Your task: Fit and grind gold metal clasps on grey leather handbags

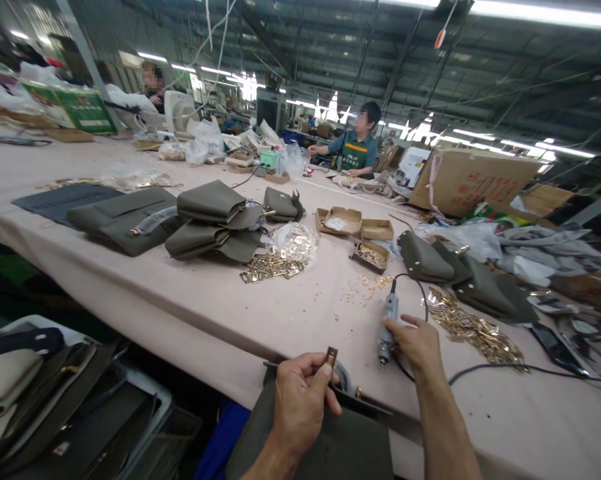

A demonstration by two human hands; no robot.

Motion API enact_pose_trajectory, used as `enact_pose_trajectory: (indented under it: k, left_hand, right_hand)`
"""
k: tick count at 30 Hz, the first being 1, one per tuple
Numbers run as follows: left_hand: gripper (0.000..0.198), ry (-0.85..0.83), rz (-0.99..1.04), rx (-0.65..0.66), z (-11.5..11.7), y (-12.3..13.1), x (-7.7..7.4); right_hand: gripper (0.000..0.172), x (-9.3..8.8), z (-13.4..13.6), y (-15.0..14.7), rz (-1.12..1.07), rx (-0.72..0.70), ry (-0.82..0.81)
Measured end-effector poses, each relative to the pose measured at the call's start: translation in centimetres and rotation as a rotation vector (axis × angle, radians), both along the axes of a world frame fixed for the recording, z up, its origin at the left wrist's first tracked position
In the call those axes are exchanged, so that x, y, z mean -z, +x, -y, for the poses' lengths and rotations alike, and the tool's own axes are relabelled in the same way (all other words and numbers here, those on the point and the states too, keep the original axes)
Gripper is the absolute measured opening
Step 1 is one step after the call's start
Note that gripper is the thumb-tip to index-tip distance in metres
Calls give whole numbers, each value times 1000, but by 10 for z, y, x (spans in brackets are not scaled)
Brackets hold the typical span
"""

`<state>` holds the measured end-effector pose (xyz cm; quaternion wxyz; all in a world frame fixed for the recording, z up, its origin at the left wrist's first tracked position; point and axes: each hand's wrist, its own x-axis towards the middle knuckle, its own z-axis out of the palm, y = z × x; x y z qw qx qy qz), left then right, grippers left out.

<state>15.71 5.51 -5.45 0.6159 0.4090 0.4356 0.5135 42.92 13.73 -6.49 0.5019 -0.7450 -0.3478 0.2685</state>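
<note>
My left hand (300, 397) pinches a small gold metal plate (331, 357) between thumb and fingers, just above the near edge of a dark olive bag (353, 437). The bag lies at the table's front edge, partly hidden by this hand. To the right, my right hand (418, 343) has its fingers on the grey body of an electric screwdriver (389, 310), whose bit points toward me. Some of those fingers are hidden. A small gold fitting (358, 393) shows at the bag's edge.
Gold plates lie in piles at left (273, 267) and right (473, 327). Small screws (375, 283) are scattered near a dark box (369, 257). Olive bags (220, 223) stand on the table. A black cable (510, 365) crosses at right. Across the table is a co-worker (358, 150).
</note>
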Motion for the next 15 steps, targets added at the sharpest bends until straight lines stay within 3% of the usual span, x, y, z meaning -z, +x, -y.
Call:
enact_pose_trajectory:
  k: [3, 6, 10, 15]
  left_hand:
    - [31, 5, -2, 0, 0, 1, 1]
    - [30, 10, -5, 0, -2, 1, 1]
    - [30, 0, 5, 16, -2, 1, 4]
    - [33, 2, 13, 21, -3, 0, 8]
  right_hand:
    - [76, -8, 11, 6, -302, 62, 145]
    - [65, -25, 20, 7, -584, -40, 274]
    - [54, -41, 27, 2, -893, -232, 303]
    - [38, -39, 18, -5, -1139, -313, 306]
